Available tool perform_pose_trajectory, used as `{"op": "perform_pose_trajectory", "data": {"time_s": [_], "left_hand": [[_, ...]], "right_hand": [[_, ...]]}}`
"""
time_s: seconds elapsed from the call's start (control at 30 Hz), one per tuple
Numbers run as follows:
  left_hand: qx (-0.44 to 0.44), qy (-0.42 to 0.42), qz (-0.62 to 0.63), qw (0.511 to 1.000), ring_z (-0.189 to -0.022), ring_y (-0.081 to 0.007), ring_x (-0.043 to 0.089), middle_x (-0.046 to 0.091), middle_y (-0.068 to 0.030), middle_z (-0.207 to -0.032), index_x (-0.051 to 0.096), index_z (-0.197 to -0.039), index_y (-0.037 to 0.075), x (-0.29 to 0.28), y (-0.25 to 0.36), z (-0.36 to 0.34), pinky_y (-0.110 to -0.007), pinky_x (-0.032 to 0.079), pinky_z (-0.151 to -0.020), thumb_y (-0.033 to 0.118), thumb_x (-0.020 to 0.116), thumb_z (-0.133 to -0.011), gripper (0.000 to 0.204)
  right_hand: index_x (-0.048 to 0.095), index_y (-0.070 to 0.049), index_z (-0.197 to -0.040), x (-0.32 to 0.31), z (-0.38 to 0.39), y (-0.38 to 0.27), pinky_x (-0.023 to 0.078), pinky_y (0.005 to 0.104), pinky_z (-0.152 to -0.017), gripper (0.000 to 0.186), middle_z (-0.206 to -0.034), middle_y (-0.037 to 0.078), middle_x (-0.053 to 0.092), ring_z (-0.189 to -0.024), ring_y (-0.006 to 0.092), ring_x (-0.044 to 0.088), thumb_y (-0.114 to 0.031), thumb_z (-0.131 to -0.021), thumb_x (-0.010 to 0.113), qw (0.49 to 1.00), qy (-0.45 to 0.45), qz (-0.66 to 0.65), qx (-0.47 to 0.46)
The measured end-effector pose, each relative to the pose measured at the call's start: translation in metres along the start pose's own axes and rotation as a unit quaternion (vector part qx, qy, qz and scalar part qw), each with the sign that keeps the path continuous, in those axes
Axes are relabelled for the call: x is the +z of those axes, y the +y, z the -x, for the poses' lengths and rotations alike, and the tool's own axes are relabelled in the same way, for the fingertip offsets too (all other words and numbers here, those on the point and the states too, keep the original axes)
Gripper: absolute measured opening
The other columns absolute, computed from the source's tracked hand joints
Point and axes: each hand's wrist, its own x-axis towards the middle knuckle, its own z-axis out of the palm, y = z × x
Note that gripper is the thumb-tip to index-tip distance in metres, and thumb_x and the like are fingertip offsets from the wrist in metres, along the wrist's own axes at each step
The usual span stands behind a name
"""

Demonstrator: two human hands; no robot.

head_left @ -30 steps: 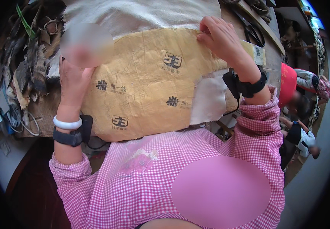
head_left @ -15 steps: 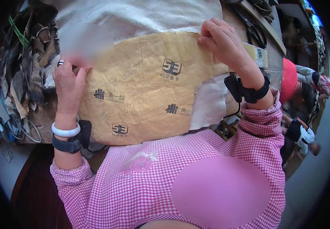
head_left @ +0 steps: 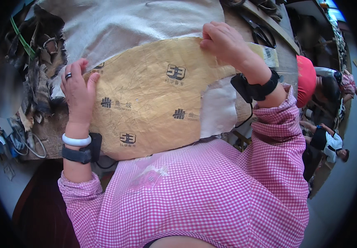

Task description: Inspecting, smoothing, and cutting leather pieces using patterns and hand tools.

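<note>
Sheet position is basically unchanged; only the view is shifted slightly. Brown sheet (head_left: 145, 93) is kept overlapping white hide (head_left: 141, 22). Upper edge is pinched by right hand (head_left: 224, 43), fingertips together; left edge is covered by left hand (head_left: 79, 93), thumb spread apart.

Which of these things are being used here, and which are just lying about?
Apparently in use:
tan paper
pale sheet partly under it
left hand, right hand at the paper's edges

Apparently lying about:
scissors
fur pieces
green strip
</note>
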Motion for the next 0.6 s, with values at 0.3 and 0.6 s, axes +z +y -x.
{"op": "perform_pose_trajectory", "data": {"time_s": [0.3,0.6], "left_hand": [[0.083,-0.113,0.032,0.990,-0.109,-0.0344,0.052,0.054,-0.0158,-0.114,0.053,-0.125,0.006,-0.007,0.033,0.009,-0.041,0.043,-0.093,-0.004,0.054,-0.082,0.044],[0.107,-0.094,-0.048,0.989,-0.142,-0.0368,0.019,0.019,-0.0171,-0.157,0.026,-0.150,0.005,0.004,0.040,0.068,-0.044,0.017,-0.117,0.027,0.053,-0.092,0.067]], "right_hand": [[0.065,-0.007,-0.096,-0.008,-0.004,-0.011,0.050,0.0429,-0.084,0.024,-0.103,0.011,0.065,-0.104,0.0307,0.060,-0.024,-0.080,0.068,0.997,-0.029,0.063,0.036],[0.063,-0.007,-0.109,-0.017,-0.002,-0.078,0.049,0.0449,-0.084,0.026,-0.111,0.011,0.061,-0.110,0.0248,0.057,-0.016,-0.087,0.054,0.975,0.030,0.218,-0.037]]}}
